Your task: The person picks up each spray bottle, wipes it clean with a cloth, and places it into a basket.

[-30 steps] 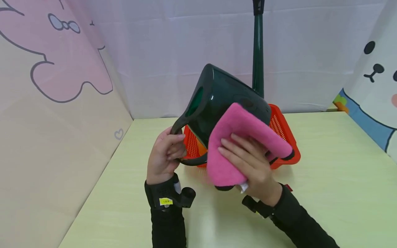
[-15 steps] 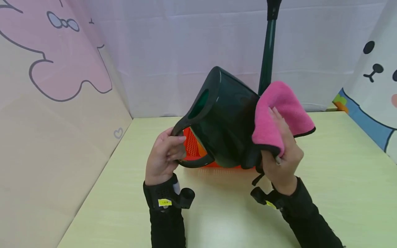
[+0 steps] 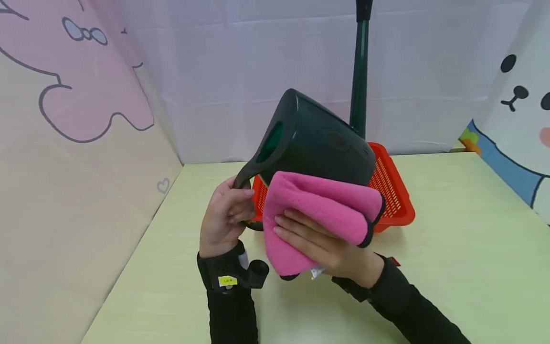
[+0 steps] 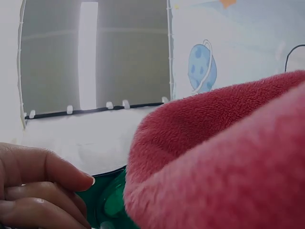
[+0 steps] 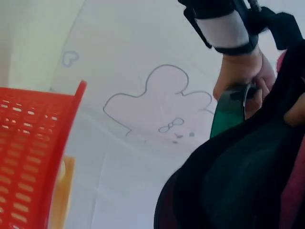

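A dark green watering can (image 3: 318,138) with a long spout (image 3: 360,71) is held tilted above the table. My left hand (image 3: 225,217) grips its curved handle (image 3: 247,174), fingers curled round. My right hand (image 3: 318,241) holds a folded pink cloth (image 3: 331,196) with black edging at the can's near side, its fingers laid across the cloth and the thumb hidden. Up close, the cloth (image 4: 219,162) fills much of the left wrist view, beside the left-hand fingers (image 4: 47,171). In the right wrist view the can (image 5: 233,176) shows dark and near.
A red slotted basket (image 3: 393,191) stands on the pale table (image 3: 464,248) behind the can, partly covered by it. Something yellow-orange (image 5: 63,191) shows at the basket in the right wrist view. A white curtain (image 3: 240,71) hangs behind, with printed panels at both sides.
Half a second ago the right hand had the cloth at the can's right end; now it is lower and left, nearer the handle. The can tilts slightly differently, its spout shifted left.
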Action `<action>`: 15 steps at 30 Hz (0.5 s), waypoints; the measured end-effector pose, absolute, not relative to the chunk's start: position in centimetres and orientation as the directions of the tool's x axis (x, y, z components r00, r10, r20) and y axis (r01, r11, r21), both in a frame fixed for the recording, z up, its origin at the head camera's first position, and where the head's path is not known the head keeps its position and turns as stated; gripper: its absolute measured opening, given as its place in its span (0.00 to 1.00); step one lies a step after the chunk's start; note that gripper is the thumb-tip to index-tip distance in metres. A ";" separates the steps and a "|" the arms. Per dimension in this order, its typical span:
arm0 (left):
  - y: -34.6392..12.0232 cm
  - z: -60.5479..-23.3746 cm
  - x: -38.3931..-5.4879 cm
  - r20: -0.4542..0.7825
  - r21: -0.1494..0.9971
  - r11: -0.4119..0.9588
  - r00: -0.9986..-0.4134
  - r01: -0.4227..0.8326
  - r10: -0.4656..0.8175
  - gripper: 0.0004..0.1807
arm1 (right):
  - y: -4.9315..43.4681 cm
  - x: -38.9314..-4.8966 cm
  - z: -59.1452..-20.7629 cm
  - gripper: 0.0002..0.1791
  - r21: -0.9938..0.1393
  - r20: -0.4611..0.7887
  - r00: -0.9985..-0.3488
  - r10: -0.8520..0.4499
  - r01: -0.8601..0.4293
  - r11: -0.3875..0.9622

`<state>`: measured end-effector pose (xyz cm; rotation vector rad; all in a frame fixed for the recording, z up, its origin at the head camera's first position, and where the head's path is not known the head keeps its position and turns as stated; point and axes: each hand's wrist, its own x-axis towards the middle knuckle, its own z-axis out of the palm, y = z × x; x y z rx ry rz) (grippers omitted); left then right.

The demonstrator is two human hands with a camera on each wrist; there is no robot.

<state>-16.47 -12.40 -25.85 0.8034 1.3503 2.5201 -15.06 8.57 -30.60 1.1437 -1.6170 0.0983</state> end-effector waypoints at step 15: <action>-12.9 -25.7 -16.4 0.365 0.817 -0.572 -0.833 0.073 0.415 0.12 | 12.4 -18.0 -28.8 0.24 -0.195 0.979 -0.172 0.105 -0.938 0.285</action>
